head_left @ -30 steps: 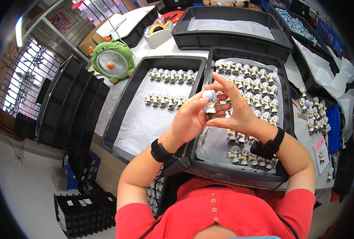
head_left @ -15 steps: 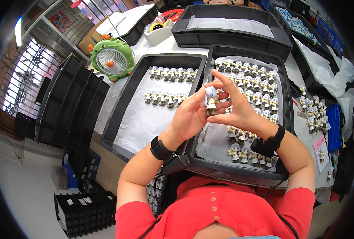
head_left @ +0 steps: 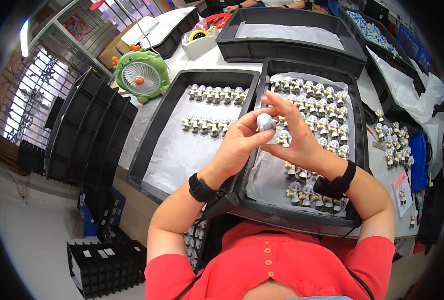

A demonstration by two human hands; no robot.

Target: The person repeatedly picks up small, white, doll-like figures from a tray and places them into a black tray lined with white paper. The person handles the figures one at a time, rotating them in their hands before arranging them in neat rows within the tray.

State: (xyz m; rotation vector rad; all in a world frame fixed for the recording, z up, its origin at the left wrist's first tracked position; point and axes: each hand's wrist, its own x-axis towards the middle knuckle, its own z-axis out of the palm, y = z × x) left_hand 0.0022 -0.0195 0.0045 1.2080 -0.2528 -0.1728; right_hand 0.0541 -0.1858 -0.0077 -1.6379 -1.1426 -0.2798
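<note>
Over the right-hand tray, I hold a small figurine [head_left: 265, 123] with pale grey-blue hair between the thumb and fingers of my left hand [head_left: 237, 146]. Its hair faces up at me, and the body is mostly hidden below the head. My right hand [head_left: 302, 140] curves around the figurine's right side with thumb and forefinger apart; whether its other fingers touch the figurine is hard to see. Beneath, the black right tray [head_left: 363, 150] carries several rows of similar figurines [head_left: 322, 107] on white paper. In the black left tray [head_left: 144, 152] are two rows of figurines [head_left: 217, 94].
A green fan [head_left: 141, 75] stands beyond the left tray. Another black tray [head_left: 292, 50] sits at the back, near a person's arm [head_left: 294, 4]. Loose figurines [head_left: 394, 142] cluster at right by a blue bin [head_left: 420, 160]. Stacked black trays [head_left: 84, 125] stand left.
The figurine has turned from upright, body showing, to head toward me. My right fingers have shifted from behind its body, and my left thumb now lies against its head.
</note>
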